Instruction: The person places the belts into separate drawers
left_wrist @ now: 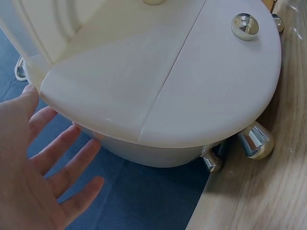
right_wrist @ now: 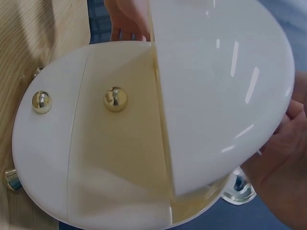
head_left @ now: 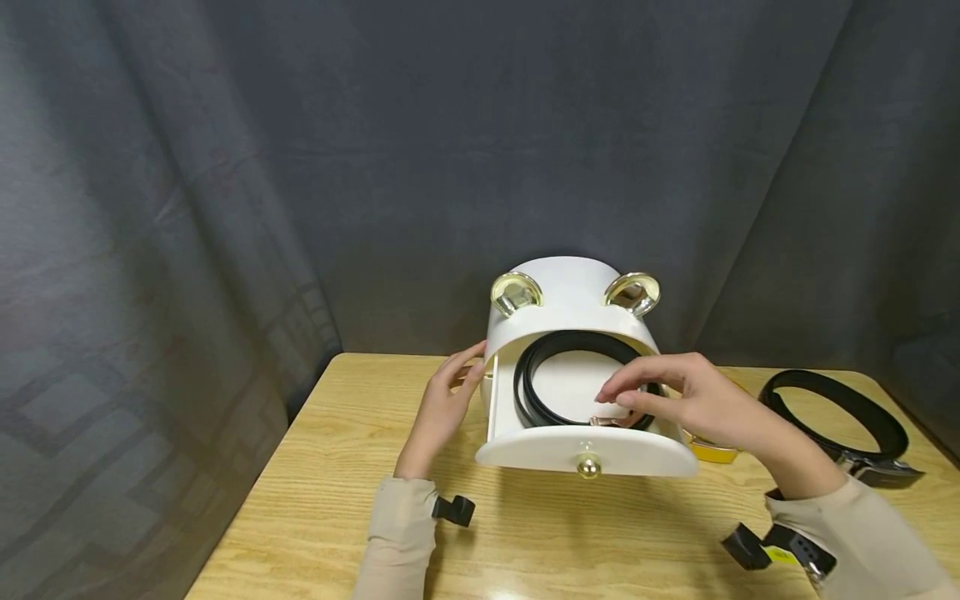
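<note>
Hovering over the pulled-out top drawer of a white storage box, the R hand is released — index finger & thumb loosely bent, tips apart, just above a metal buckle. Buckle's on a coiled black belt lying in the drawer, its loop taking up most of the floor, buckle end by the drawer front. L hand isn't clenched either: fingers spread, fingertips at the box's L side. Box stands toward the table's back edge, w/ gold ears on top, gold feet below; lower drawers pushed in, gold knobs showing. 2nd black belt lies looped near the table's R edge, toward back R corner. Btwn box & that belt: yellow item, partly hidden — can't tell what. Grey curtain hangs behind the table.
</note>
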A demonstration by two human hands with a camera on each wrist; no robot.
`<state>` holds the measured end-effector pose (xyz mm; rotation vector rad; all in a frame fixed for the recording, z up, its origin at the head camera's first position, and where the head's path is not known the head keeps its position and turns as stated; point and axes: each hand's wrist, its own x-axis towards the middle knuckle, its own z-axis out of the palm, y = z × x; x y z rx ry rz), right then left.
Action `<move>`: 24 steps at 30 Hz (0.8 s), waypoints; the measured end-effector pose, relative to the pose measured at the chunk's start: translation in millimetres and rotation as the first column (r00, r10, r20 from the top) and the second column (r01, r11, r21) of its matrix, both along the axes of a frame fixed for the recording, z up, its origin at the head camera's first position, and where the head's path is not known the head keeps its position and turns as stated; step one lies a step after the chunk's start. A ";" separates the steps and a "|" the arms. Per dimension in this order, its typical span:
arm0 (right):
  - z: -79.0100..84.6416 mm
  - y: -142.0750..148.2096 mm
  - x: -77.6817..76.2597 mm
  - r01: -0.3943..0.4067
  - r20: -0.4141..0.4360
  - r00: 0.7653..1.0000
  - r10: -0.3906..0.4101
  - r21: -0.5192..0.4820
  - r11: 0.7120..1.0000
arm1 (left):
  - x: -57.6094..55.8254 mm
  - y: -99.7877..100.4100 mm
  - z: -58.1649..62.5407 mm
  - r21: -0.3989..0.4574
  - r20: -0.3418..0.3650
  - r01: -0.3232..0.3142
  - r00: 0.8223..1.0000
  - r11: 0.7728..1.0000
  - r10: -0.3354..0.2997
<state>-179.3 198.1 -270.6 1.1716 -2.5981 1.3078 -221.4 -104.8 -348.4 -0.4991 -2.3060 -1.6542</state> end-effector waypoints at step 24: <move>2.1 -19.6 85.8 0.418 -0.164 0.865 -0.475 -0.290 0.861 | -25.1 -4.7 -33.8 0.000 -0.060 -0.015 0.998 1.000 0.015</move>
